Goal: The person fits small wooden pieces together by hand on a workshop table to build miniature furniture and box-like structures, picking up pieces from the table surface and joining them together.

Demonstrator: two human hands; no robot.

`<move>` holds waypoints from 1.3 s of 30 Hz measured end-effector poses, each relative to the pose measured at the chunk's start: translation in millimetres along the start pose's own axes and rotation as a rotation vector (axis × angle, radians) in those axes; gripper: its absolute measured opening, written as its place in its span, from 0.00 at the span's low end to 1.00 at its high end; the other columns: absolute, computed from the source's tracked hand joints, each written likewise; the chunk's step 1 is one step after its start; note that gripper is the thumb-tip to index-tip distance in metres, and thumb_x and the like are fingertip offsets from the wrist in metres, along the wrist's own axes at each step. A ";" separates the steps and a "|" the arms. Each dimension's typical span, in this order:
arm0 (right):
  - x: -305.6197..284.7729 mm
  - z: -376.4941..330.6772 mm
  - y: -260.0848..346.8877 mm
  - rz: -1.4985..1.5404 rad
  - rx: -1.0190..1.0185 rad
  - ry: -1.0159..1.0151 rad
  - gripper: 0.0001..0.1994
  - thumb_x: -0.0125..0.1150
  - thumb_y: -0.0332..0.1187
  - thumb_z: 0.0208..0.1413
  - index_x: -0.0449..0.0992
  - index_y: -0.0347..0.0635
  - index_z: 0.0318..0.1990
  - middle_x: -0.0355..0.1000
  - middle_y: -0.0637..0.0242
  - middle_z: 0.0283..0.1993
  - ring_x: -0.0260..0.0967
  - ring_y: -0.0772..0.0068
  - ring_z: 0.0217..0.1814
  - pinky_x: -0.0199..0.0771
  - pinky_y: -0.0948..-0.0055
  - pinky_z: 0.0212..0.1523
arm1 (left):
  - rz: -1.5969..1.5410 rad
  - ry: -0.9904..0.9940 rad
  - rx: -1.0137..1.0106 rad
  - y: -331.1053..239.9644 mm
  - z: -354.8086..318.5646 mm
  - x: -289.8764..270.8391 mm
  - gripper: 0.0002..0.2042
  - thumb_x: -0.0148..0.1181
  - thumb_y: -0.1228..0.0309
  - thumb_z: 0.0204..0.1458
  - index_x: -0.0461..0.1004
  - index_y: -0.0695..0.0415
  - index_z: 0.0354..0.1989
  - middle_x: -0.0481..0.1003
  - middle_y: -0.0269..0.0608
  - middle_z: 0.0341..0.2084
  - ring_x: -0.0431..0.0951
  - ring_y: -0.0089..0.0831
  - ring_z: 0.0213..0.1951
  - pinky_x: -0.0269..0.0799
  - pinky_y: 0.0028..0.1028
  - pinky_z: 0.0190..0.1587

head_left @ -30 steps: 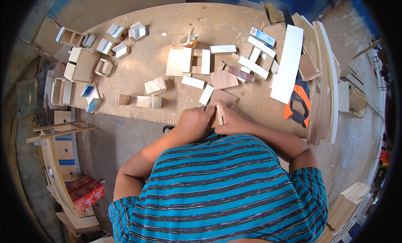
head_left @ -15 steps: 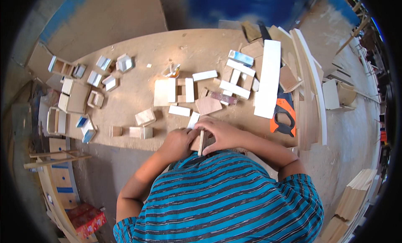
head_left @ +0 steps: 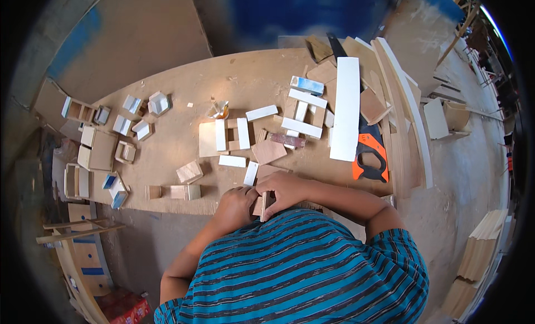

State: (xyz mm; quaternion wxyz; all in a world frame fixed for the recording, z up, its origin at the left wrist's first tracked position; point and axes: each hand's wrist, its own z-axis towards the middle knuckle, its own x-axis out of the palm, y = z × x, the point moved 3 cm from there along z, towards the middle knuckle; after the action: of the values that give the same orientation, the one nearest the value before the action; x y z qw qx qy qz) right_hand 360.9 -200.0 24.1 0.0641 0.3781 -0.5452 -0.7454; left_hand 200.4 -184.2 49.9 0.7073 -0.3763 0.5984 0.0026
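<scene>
Grey floor (head_left: 446, 187) around a wooden worktable (head_left: 181, 84); beyond, a blue patch (head_left: 301, 14), perhaps paint

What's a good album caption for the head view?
Left hand and right hand hold a small wooden piece at a cluttered table with an orange-handled saw.

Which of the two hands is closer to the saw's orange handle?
The right. The right hand is left of the orange handle and a bit nearer the body; the left hand is farther left, beyond the right one.
</scene>
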 end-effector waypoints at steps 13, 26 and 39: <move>26.3 -27.5 6.4 -0.137 0.007 -0.182 0.28 0.69 0.58 0.37 0.72 0.40 0.31 0.68 0.58 0.32 0.67 0.49 0.34 0.67 0.59 0.32 | 0.090 0.012 0.088 -8.3 -13.6 9.0 0.11 0.59 0.73 0.33 0.72 0.59 0.30 0.75 0.43 0.25 0.76 0.41 0.30 0.71 0.35 0.34; -10.7 4.7 -16.1 0.132 0.308 -0.490 0.10 0.61 0.31 0.55 0.76 0.35 0.40 0.73 0.65 0.35 0.70 0.80 0.34 0.69 0.79 0.32 | -1.759 -0.051 -0.422 61.2 -31.7 33.6 0.20 0.55 0.64 0.38 0.69 0.60 0.41 0.71 0.41 0.31 0.72 0.31 0.35 0.68 0.28 0.40; -1.5 38.5 1.2 -0.341 -0.061 -0.600 0.14 0.68 0.38 0.47 0.78 0.41 0.40 0.74 0.61 0.36 0.72 0.67 0.28 0.73 0.74 0.29 | -1.273 -0.266 -0.630 55.5 -37.5 36.2 0.14 0.58 0.73 0.48 0.70 0.63 0.43 0.74 0.36 0.30 0.72 0.21 0.32 0.69 0.23 0.35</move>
State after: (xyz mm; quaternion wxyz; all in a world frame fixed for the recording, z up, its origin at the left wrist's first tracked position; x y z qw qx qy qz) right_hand 337.2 -170.3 30.5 -0.2133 0.2258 -0.4461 -0.8394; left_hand 153.9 -180.7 -10.2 0.4963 -0.8345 0.1430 -0.1918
